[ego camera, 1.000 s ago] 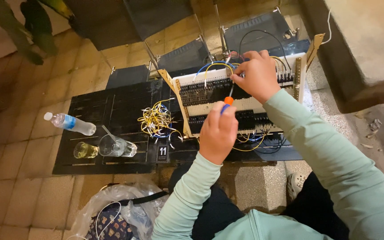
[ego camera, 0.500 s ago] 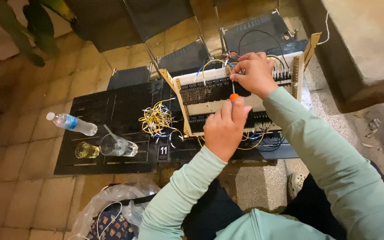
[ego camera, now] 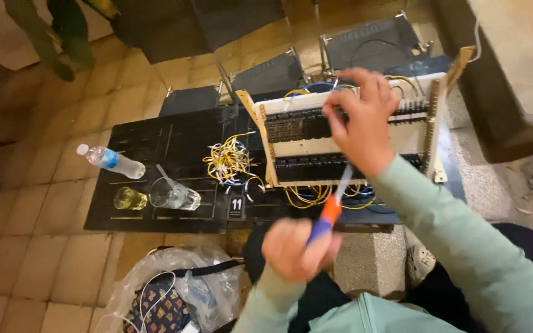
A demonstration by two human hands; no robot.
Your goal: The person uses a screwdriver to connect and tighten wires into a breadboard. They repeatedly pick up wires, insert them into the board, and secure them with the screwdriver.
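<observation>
My left hand (ego camera: 297, 248) is closed around the orange-and-blue handle of a screwdriver (ego camera: 329, 213), its shaft pointing up toward the panel. The hand hangs low, in front of the table's near edge. My right hand (ego camera: 360, 120) rests on a white wiring panel (ego camera: 306, 146) with black terminal rows, fingers pinching at the top row among yellow and blue wires. The panel stands tilted in a wooden frame on the black slatted table (ego camera: 174, 148).
A bundle of yellow wires (ego camera: 229, 161) lies left of the panel. A water bottle (ego camera: 111, 161), a glass of yellow liquid (ego camera: 129, 198) and a clear glass (ego camera: 174, 195) stand on the table's left. Chairs (ego camera: 266, 74) behind; a plastic bag (ego camera: 174, 290) on the tiled floor.
My left hand with the screwdriver has pulled back from the panel, down toward me. The right hand stays at the panel's top row. The view moved closer.
</observation>
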